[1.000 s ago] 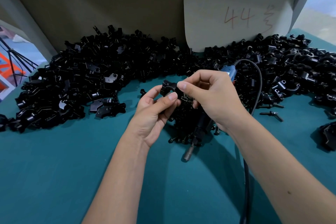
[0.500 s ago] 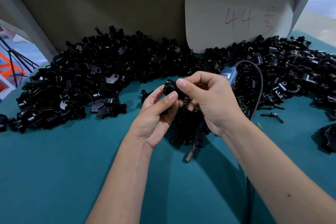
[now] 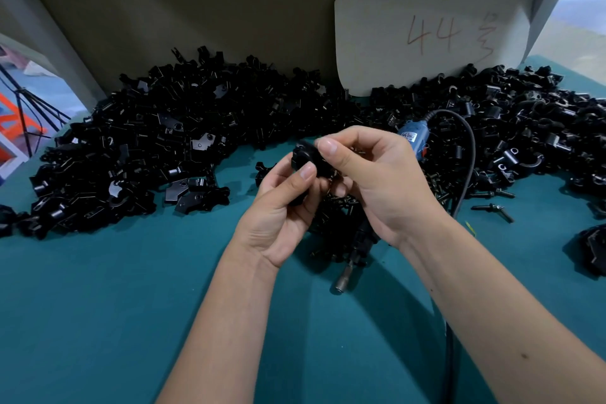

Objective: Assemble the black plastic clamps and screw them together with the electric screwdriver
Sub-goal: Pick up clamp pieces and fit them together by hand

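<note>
Hands meet over the middle of the teal table (image 3: pixel 98 321), both gripping one black clamp (image 3: pixel 306 157) lifted off the surface. The left hand (image 3: pixel 278 216) holds it from below, thumb pressed to its near face and fingers curled behind. The right hand (image 3: pixel 370 180) pinches its top edge between thumb and forefinger, the other fingers tucked under.

Beneath the right hand lies the electric screwdriver (image 3: pixel 357 249), its metal tip pointing toward the person and its blue body (image 3: pixel 411 133) showing past the knuckles; its grey cord (image 3: pixel 467 154) loops up and then runs down along the right forearm. A small heap of screws (image 3: pixel 331 216) sits around it.

Loose clamp parts (image 3: pixel 157 147) are banked in a long pile against the back board, stretching right past a white card (image 3: pixel 433 26) marked "44". Two bolts (image 3: pixel 492 208) lie alone near the right-hand pile.
</note>
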Available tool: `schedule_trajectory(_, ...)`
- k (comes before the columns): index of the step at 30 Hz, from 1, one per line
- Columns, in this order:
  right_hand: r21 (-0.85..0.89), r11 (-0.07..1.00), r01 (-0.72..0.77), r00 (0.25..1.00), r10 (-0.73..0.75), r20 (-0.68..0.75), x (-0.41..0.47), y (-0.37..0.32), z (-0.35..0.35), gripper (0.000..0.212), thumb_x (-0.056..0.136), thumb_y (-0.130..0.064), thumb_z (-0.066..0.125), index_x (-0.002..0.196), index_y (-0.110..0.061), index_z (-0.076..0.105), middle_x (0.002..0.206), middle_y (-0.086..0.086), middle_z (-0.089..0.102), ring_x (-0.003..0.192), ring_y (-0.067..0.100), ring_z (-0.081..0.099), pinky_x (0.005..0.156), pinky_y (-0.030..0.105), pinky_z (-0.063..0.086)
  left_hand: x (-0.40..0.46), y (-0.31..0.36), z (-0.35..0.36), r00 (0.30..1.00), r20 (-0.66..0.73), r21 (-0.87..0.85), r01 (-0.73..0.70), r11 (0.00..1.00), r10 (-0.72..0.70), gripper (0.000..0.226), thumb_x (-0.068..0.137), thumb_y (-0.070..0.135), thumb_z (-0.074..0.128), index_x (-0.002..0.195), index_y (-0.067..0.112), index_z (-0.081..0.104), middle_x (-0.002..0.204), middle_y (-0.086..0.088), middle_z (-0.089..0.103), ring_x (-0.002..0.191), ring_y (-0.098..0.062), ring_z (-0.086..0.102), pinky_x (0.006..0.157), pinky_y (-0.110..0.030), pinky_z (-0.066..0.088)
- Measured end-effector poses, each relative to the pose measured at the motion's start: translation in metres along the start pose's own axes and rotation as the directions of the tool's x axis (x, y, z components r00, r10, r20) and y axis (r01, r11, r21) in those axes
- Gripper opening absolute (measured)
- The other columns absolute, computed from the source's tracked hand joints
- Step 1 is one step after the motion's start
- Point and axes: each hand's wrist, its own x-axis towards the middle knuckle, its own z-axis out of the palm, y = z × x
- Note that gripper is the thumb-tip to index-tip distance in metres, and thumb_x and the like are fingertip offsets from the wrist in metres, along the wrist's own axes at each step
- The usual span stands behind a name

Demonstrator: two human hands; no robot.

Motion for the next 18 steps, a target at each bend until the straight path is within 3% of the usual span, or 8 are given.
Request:
schedule_trajectory(3,0.007,1.0,0.001,0.995,-0.001,-0.097,-0.0007,0.0033,0.003,0.027,0.083,-0.011,0.084,0.073,-0.014,0.06,0.071,0.01,0.068,0.054,0.015,0.058,0.045,0.021,0.042,0.0025,-0.0033,0.003,0.999,0.035,0.045,-0.009,0.999,0.007,0.069,0.062,0.015,0.098,0.12,-0.002,0.067,0.091,-0.012,0.07,0.074,-0.016,0.07,0.069,-0.015,0.058)
schedule_trajectory(5,0.002,1.0,0.014,0.997,-0.014,-0.082,-0.0002,0.0052,0.002,0.023,0.084,-0.013,0.085,0.079,-0.012,0.062,0.073,0.01,0.066,0.055,0.014,0.057,0.045,0.022,0.041,0.003,-0.0051,0.0035,0.999,0.033,0.042,-0.017,0.999,0.016,0.055,0.07,0.012,0.093,0.117,-0.002,0.068,0.089,-0.012,0.071,0.072,-0.017,0.07,0.068,-0.016,0.058)
schedule_trajectory(7,0.027,1.0,0.009,1.0,-0.009,0.003,0.0006,0.004,0.0018,0.008,0.092,-0.015,0.077,0.097,-0.01,0.073,0.085,0.008,0.066,0.063,0.013,0.058,0.051,0.022,0.043,0.0019,-0.004,0.0015,1.0,-0.011,0.006,-0.026,1.0,0.026,0.019,0.076,0.006,0.081,0.095,0.005,0.08,0.083,-0.008,0.074,0.068,-0.015,0.072,0.065,-0.014,0.057)
schedule_trajectory(8,0.038,0.999,0.004,0.999,-0.005,0.032,0.0009,0.0037,0.0012,0.009,0.097,-0.014,0.071,0.104,-0.01,0.076,0.088,0.006,0.068,0.066,0.012,0.059,0.053,0.022,0.044,0.001,-0.0026,0.0007,0.999,-0.037,-0.03,-0.019,0.999,0.018,0.012,0.075,0.005,0.08,0.085,0.009,0.082,0.081,-0.007,0.074,0.067,-0.013,0.072,0.064,-0.013,0.057)
schedule_trajectory(10,0.036,0.999,0.004,0.999,-0.006,0.034,0.0006,0.004,0.0016,0.013,0.1,-0.008,0.066,0.101,-0.01,0.078,0.084,0.005,0.071,0.064,0.009,0.061,0.055,0.02,0.046,0.0007,-0.0004,-0.002,0.998,-0.056,-0.068,-0.009,0.998,0.005,0.016,0.066,0.006,0.088,0.08,0.012,0.083,0.082,-0.006,0.074,0.067,-0.011,0.072,0.063,-0.013,0.057)
schedule_trajectory(14,0.002,1.0,0.028,0.997,-0.027,-0.073,-0.0002,0.0086,0.0041,0.02,0.09,-0.008,0.08,0.077,-0.015,0.066,0.08,0.011,0.07,0.063,0.017,0.059,0.049,0.023,0.043,-0.0001,-0.0013,0.0008,1.0,0.027,0.027,-0.001,1.0,0.0,0.046,0.054,0.015,0.102,0.094,0.009,0.081,0.087,-0.009,0.074,0.069,-0.014,0.072,0.066,-0.014,0.058)
schedule_trajectory(17,-0.001,0.999,0.052,0.999,-0.052,0.0,-0.0012,0.0087,0.0039,0.004,0.096,-0.011,0.073,0.094,-0.015,0.074,0.086,0.002,0.068,0.069,0.013,0.059,0.052,0.022,0.044,0.0002,-0.0006,0.0009,1.0,0.016,0.013,-0.007,1.0,0.007,0.037,0.059,0.013,0.1,0.092,0.01,0.082,0.087,-0.007,0.074,0.068,-0.013,0.072,0.066,-0.014,0.058)
schedule_trajectory(18,-0.012,0.998,0.066,0.997,-0.065,0.031,-0.001,0.009,0.004,0.009,0.099,-0.011,0.069,0.102,-0.014,0.077,0.09,0.001,0.068,0.071,0.012,0.06,0.054,0.022,0.045,0.0002,0.0003,-0.0012,1.0,-0.008,-0.014,-0.009,1.0,0.008,0.03,0.064,0.008,0.096,0.091,0.01,0.082,0.088,-0.007,0.074,0.067,-0.011,0.071,0.065,-0.014,0.058)
